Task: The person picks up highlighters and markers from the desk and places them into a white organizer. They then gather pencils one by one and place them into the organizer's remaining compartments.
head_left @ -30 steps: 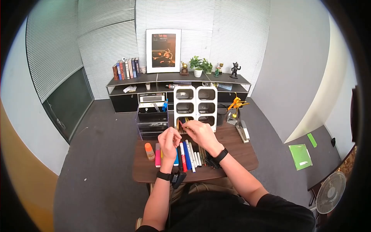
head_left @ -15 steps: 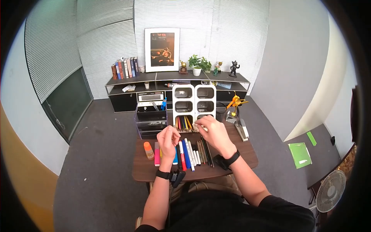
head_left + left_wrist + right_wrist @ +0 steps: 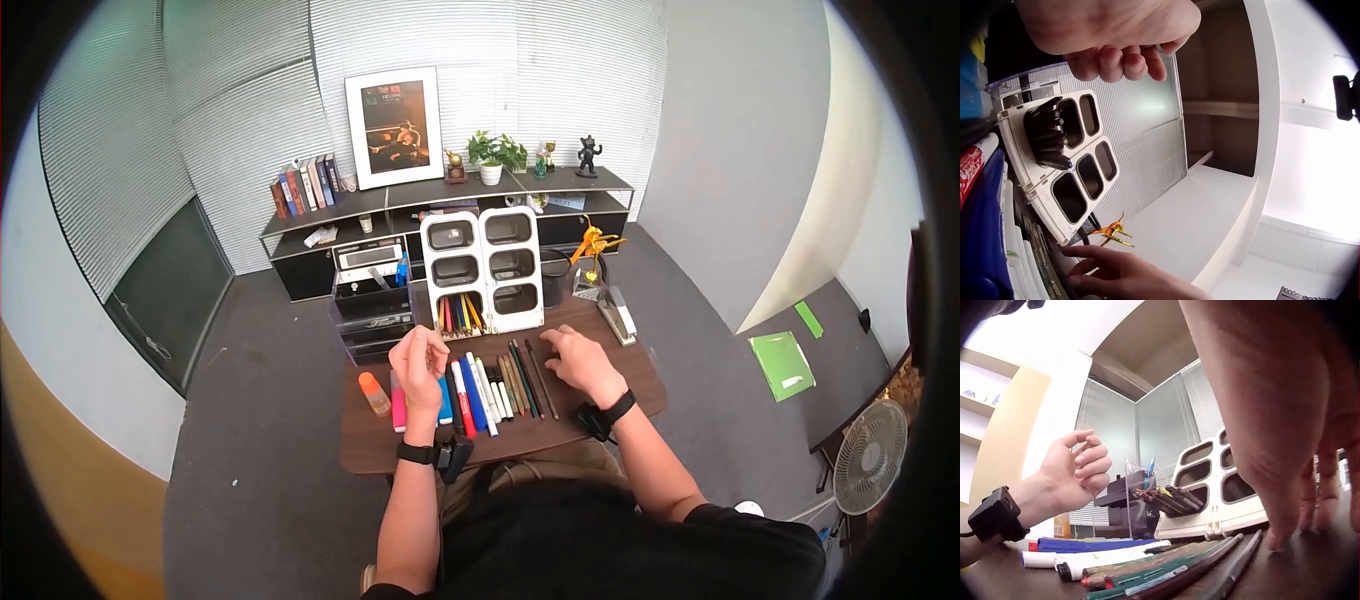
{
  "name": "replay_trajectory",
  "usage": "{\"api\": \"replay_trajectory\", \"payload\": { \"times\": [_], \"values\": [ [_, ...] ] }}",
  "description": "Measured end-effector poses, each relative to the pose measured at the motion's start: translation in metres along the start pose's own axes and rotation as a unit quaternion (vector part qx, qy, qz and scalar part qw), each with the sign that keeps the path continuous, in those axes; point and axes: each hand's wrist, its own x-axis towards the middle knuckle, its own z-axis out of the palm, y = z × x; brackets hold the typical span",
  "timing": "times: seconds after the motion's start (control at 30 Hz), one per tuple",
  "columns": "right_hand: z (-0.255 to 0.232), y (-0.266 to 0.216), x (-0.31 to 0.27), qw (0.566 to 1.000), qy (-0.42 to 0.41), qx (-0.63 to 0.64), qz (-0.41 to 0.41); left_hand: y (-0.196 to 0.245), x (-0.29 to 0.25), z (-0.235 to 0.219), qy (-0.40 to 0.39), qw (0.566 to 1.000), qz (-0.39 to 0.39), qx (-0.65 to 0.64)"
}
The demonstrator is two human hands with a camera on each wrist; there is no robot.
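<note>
My right hand reaches down at the right end of a row of pencils. In the right wrist view its thumb tip is down at the tabletop, close beside a dark pencil, and nothing is held. Above the left part of the row hovers my left hand, fingers loosely curled and holding nothing. Below and beside it lie a red-and-white marker, a blue marker and several white ones. Coloured pencils stand in the lower left compartment of a white organizer.
An orange-capped glue bottle and a pink highlighter are at the table's left. Behind stands a clear drawer unit. A stapler, a gold figurine and a black mesh cup are at the back right.
My right hand has left the pencil compartment and moved right and down to the table beside the pencils. My left hand stays over the markers; the head view has tilted slightly.
</note>
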Motion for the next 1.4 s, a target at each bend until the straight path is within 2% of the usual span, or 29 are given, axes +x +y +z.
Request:
{"api": "replay_trajectory", "payload": {
  "times": [0.1,0.2,0.4,0.53,0.6,0.73,0.83,0.87,0.97,1.07,1.27,1.4],
  "values": [
    [-0.002,0.005,0.003,0.999,0.042,-0.017,0.021,0.0,0.0,0.0,-0.004,1.0,0.002,0.002],
    [-0.003,-0.005,0.001,1.0,0.015,0.004,0.018,0.001,0.001,0.0,-0.002,1.0,0.002,0.0],
    [0.009,0.0,0.003,1.0,0.024,-0.011,0.014,0.002,0.0,0.0,-0.004,1.0,0.003,0.002],
    [-0.026,-0.03,-0.001,0.999,0.03,0.014,0.02,0.002,0.0,0.0,-0.003,1.0,-0.002,0.004],
    [-0.048,-0.051,-0.006,0.99,0.126,0.067,-0.011,0.003,0.0,0.0,-0.003,1.0,0.001,0.004],
    [-0.077,-0.076,-0.016,0.978,0.176,0.109,-0.035,-0.001,0.0,-0.002,-0.01,1.0,0.005,0.007],
    [-0.085,-0.085,-0.017,0.939,0.277,0.176,-0.098,0.0,0.0,-0.001,-0.005,1.0,0.0,-0.004],
    [-0.087,-0.089,-0.018,0.94,0.276,0.174,-0.101,0.0,0.0,-0.001,-0.001,1.0,-0.005,-0.006],
    [-0.083,-0.097,-0.016,0.896,0.356,0.2,-0.173,-0.001,-0.001,-0.001,0.002,1.0,-0.005,-0.013],
    [-0.074,-0.107,-0.005,0.878,0.364,0.157,-0.268,-0.001,-0.001,-0.001,0.002,1.0,-0.01,-0.007],
    [-0.032,-0.114,0.032,0.898,0.302,0.073,-0.311,0.001,-0.001,0.001,0.012,1.0,-0.01,-0.018],
    [-0.027,-0.125,0.038,0.889,0.314,0.075,-0.325,0.002,-0.001,0.001,0.007,1.0,-0.011,-0.023]
  ]
}}
